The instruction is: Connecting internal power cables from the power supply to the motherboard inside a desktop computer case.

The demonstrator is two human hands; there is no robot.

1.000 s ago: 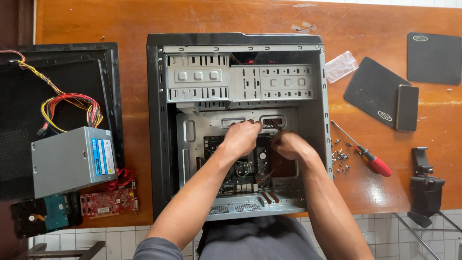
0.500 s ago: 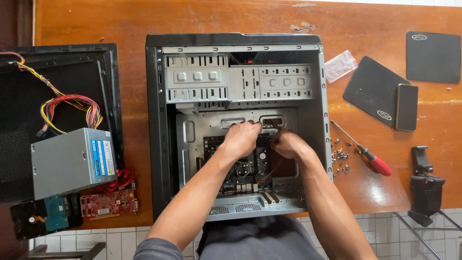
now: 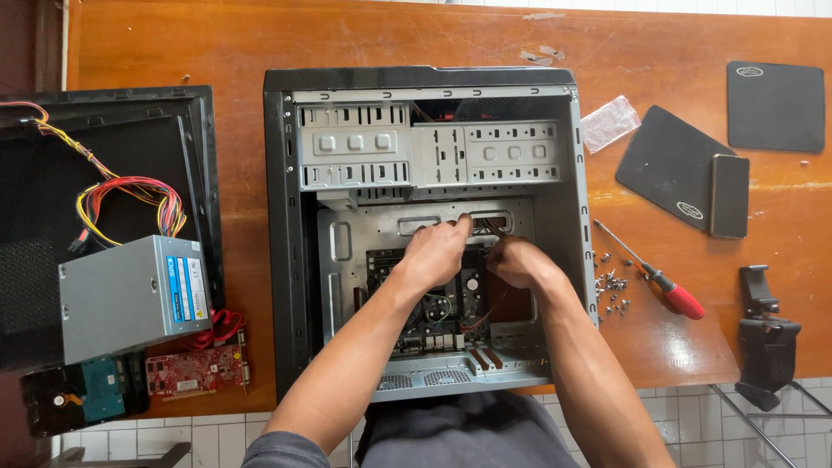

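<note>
- Open computer case (image 3: 286, 260) lies on its side on the wooden table (image 3: 217, 43), side panel off, interior facing up.
- Left hand (image 3: 436, 253) is inside the case, fingers curled narrow over the upper edge of the motherboard (image 3: 433, 316), fingertips at a bundle of thin cables (image 3: 490, 227) near the cut-out in the mounting tray.
- Right hand (image 3: 513, 263) sits just beside the left, also curled and pinching at the same cables; whether it actually grips a connector cannot be told.
- Step in hand, as judged: work on the small wiring at the board's top edge, the board resting in the case.
- Next move calls for a fine fingertip hold on one small plug and a straight pull or push, without straining the thin wires.
- Hidden: the connector and its header lie under both hands; the board's centre is covered by the forearms.
- Surroundings: power supply (image 3: 130, 295) with coloured leads on the detached side panel (image 3: 52, 217) at left; red expansion card (image 3: 195, 373) and hard drive (image 3: 82, 399) below it, the drive cut off in part.
- To the right: red-handled screwdriver (image 3: 659, 282) beside a scatter of screws (image 3: 611, 282), near the case wall.
</note>
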